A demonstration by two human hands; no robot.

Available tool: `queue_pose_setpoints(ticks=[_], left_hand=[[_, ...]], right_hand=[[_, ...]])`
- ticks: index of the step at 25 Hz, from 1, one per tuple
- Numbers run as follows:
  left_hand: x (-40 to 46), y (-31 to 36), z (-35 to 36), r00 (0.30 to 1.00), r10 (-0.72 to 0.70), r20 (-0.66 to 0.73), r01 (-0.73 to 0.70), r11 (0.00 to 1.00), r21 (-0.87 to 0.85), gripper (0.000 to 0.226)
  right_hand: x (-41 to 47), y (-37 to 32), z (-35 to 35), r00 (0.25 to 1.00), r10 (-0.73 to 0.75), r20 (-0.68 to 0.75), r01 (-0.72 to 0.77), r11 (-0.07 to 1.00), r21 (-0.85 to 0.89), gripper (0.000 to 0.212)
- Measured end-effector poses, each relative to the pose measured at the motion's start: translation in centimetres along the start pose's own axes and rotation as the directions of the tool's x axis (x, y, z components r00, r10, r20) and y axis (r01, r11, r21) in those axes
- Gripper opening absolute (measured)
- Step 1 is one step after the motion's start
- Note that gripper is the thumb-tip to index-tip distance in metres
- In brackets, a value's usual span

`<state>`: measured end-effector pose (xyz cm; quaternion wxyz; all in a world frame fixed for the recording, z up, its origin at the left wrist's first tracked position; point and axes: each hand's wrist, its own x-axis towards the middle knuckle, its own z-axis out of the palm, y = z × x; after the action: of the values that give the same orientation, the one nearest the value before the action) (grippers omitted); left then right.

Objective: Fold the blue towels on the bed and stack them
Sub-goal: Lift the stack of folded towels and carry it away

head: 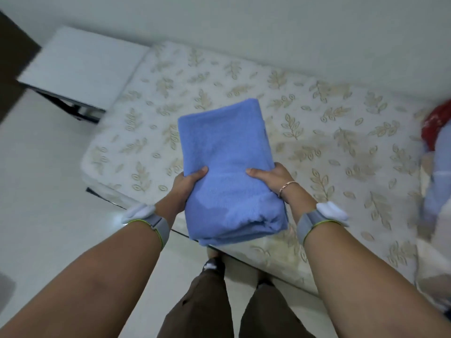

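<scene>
Bed: a mattress [329, 142] with a white quilted cover printed with tan leaf sprigs spreads beyond and to both sides of the fingers; its near edge runs beneath the wrists.
Room: a pale smooth floor [48, 191] lies left of the left fingers, and a plain light wall [268, 25] rises well beyond them.
Side table: a white flat-topped table [80, 67] with a dark frame stands far left, beyond the left fingers, at the mattress's end.
Right edge: a red and pale bundle [436, 147] lies blurred, well right of the right fingers; what it is cannot be told.
Towel: a blue towel [227, 147], soft terry, is folded into a thick oblong of several layers, its layered end nearest the person.
Left hand: the left hand [185, 189] grips the towel's left side, thumb on top, fingers curled underneath.
Right hand: the right hand [273, 179] grips the right side likewise; a thin bracelet [288, 186] circles its wrist.
Wrists: grey bands [158, 225] with white pieces sit on both forearms.
</scene>
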<state>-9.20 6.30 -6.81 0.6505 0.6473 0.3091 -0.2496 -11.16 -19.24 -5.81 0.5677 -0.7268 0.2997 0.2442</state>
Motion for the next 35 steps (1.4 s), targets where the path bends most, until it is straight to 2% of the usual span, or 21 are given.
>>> queue_pose_setpoints(ticks=[2, 6, 9, 13, 17, 19, 23, 27, 29, 31, 35], left_hand=[[-3.3, 4.1, -2.7, 0.994, 0.099, -0.048, -0.102, 0.993, -0.064, 0.055], [-8.4, 10.8, -5.5, 0.979, 0.180, -0.097, -0.189, 0.978, -0.090, 0.053], [-14.0, 15.1, -8.4, 0.966, 0.236, -0.104, -0.243, 0.968, -0.068, 0.073], [-20.7, 16.5, -11.1, 0.951, 0.282, -0.126, -0.293, 0.953, -0.075, 0.036], [-24.8, 16.9, -14.5, 0.920, 0.324, -0.219, -0.351, 0.931, -0.096, 0.037], [-26.0, 17.4, -16.4, 0.904, 0.341, -0.259, -0.378, 0.919, -0.109, 0.030], [-27.4, 18.1, -22.2, 0.874, 0.382, -0.299, -0.441, 0.883, -0.160, 0.019], [-26.2, 18.9, -30.7, 0.870, 0.376, -0.319, -0.452, 0.866, -0.213, 0.031], [-26.0, 19.3, -33.9, 0.874, 0.358, -0.329, -0.438, 0.874, -0.211, 0.040], [-24.9, 19.8, -39.5, 0.875, 0.361, -0.323, -0.436, 0.877, -0.201, 0.055], [-18.9, 20.1, -52.7, 0.874, 0.288, -0.393, -0.386, 0.901, -0.199, 0.101]], right_hand=[[-2.0, -5.4, 1.1, 0.995, -0.091, 0.050, 0.094, 0.994, -0.063, 0.094], [-5.8, -13.5, 1.6, 0.975, -0.191, 0.109, 0.200, 0.977, -0.078, 0.090], [-9.9, -18.5, 2.5, 0.947, -0.274, 0.165, 0.288, 0.956, -0.064, 0.092], [-14.0, -22.1, 4.5, 0.907, -0.300, 0.294, 0.335, 0.939, -0.076, 0.087], [-17.5, -25.5, 7.4, 0.860, -0.299, 0.414, 0.375, 0.920, -0.116, 0.089], [-18.4, -26.9, 9.2, 0.838, -0.307, 0.450, 0.398, 0.909, -0.121, 0.082], [-20.7, -29.6, 15.0, 0.808, -0.311, 0.500, 0.432, 0.890, -0.145, 0.087], [-22.5, -32.1, 22.4, 0.788, -0.335, 0.517, 0.464, 0.874, -0.141, 0.073], [-22.8, -32.9, 25.9, 0.786, -0.347, 0.512, 0.482, 0.863, -0.155, 0.075], [-23.3, -34.2, 31.1, 0.789, -0.349, 0.506, 0.482, 0.862, -0.157, 0.078], [-24.3, -36.6, 39.2, 0.792, -0.339, 0.507, 0.480, 0.859, -0.176, 0.083]])
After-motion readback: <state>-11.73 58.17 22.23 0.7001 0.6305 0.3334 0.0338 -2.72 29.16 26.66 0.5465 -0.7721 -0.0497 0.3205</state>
